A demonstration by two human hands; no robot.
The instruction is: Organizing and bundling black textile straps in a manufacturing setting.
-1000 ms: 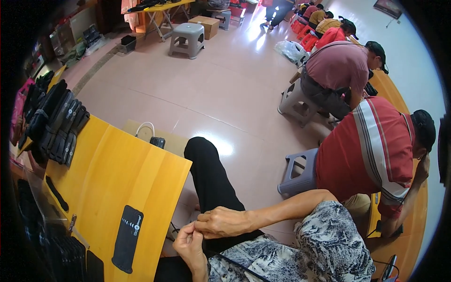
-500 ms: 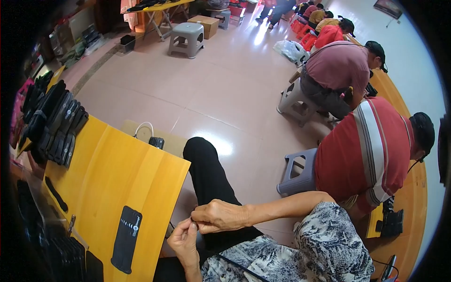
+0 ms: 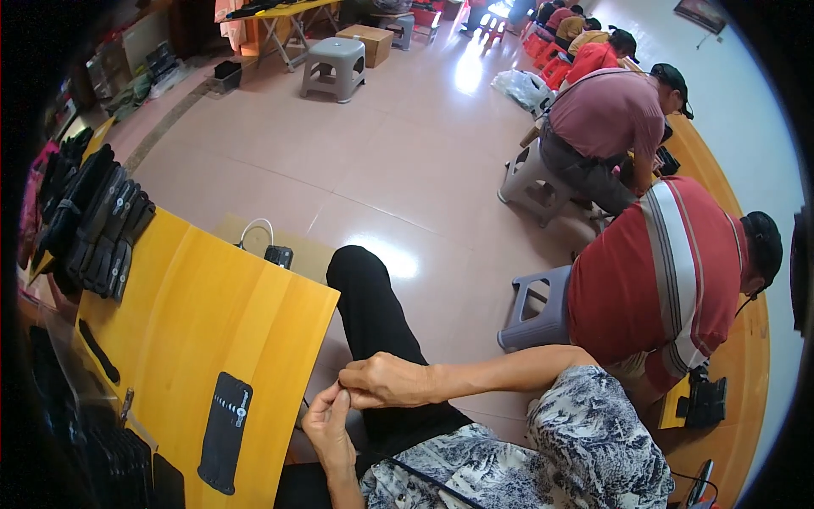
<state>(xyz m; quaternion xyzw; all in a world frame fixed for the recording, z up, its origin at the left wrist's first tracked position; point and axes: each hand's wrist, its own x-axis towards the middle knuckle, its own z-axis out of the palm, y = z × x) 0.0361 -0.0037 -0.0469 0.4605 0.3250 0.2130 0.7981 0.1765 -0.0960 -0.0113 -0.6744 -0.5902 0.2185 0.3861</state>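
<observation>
My left hand (image 3: 329, 428) and my right hand (image 3: 386, 380) meet fingertip to fingertip above my lap, just off the right edge of the yellow table (image 3: 199, 293). Both are closed in a pinch. Whatever is between the fingers is too small or too hidden to make out. On the table, nearest my left hand, lies a flat black sleeve-like piece (image 3: 225, 433) with white print. A narrow black strip (image 3: 99, 351) rests farther left.
Stacked black pieces (image 3: 106, 229) sit at the table's far left corner, and more black pieces (image 3: 110, 462) stand at the near left. A black box with a white cable (image 3: 278, 255) is beyond the table. Co-workers on stools (image 3: 543, 310) line the right wall.
My hands remain pinched together and have shifted very slightly left in the picture, along with the table. In the background, a person at the far end has moved.
</observation>
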